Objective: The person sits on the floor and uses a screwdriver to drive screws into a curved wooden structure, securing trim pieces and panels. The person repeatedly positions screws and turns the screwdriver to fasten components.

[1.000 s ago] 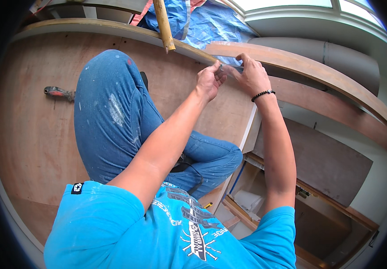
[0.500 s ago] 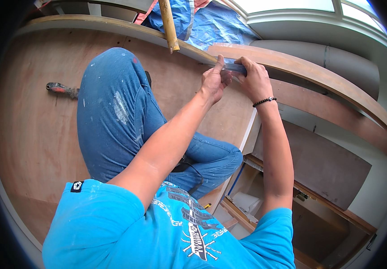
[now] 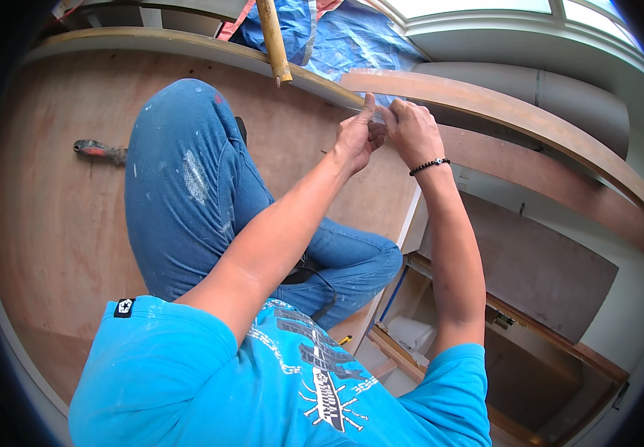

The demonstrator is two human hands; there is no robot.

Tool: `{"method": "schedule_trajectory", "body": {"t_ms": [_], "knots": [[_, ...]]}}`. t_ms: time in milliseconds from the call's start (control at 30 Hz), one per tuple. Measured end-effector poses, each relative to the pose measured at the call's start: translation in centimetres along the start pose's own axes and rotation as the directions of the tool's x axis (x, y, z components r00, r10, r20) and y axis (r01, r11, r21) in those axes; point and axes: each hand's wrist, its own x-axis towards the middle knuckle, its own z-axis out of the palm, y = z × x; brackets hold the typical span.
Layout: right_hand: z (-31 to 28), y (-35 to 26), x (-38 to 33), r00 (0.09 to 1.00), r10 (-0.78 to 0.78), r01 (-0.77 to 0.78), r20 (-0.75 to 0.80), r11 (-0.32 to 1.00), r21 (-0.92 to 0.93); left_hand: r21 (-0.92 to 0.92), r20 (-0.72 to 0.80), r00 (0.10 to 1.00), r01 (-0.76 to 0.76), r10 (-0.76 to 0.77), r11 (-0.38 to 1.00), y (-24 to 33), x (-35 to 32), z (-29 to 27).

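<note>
Both my hands meet in front of me, over the edge where the plywood surface joins a wooden rim. My left hand (image 3: pixel 355 138) is closed with the thumb raised, gripping a small, clear, bluish plastic-looking piece (image 3: pixel 382 113). On the other side of that piece, the fingers of my right hand (image 3: pixel 416 134) are bent and pressed together against it. Most of the piece is hidden by my fingers, so its kind does not show. A hand tool with a red and black handle (image 3: pixel 97 150) lies on the plywood (image 3: pixel 54 223), its far end hidden behind my knee.
A wooden pole (image 3: pixel 273 41) stands near the rim, before a blue tarp (image 3: pixel 363 41). To the right run long curved-looking boards (image 3: pixel 531 108), a grey roll (image 3: pixel 583 97) and a brown panel (image 3: pixel 534 261). Open cabinet compartments (image 3: pixel 534 380) sit lower right. My bent legs rest on the plywood.
My right hand has shifted slightly left, closer to my left hand, and its fingers now cover more of the bluish piece. The left hand has hardly moved.
</note>
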Motion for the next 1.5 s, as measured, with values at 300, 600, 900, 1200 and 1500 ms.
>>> {"method": "schedule_trajectory", "body": {"t_ms": [300, 600, 900, 1200, 1500], "knots": [[-0.2, 0.3, 0.9, 0.992, 0.029, -0.019, -0.126, 0.997, 0.078, -0.050, 0.050, 0.988, -0.144, 0.147, 0.988, -0.5, 0.7, -0.4], [1.8, 2.3, 3.1, 0.851, 0.498, -0.522, 0.164, 0.836, 0.168, -0.097, 0.048, 0.999, -0.001, 0.006, 0.995, 0.3, -0.1, 0.0], [1.9, 0.8, 0.2, 0.996, 0.044, -0.034, -0.073, 0.990, 0.135, 0.035, -0.063, 0.992, -0.109, 0.111, 0.993, 0.2, 1.0, -1.0], [3.6, 4.0, 3.0, 0.874, 0.447, -0.478, 0.190, 0.862, 0.168, 0.032, 0.003, 0.995, -0.104, 0.104, 0.994, -0.3, 1.0, -1.6], [3.4, 2.1, 2.6, 0.861, 0.408, -0.458, 0.304, 0.882, 0.109, 0.155, -0.091, 0.993, -0.060, 0.074, 0.986, -0.2, 0.7, -1.3]]}}
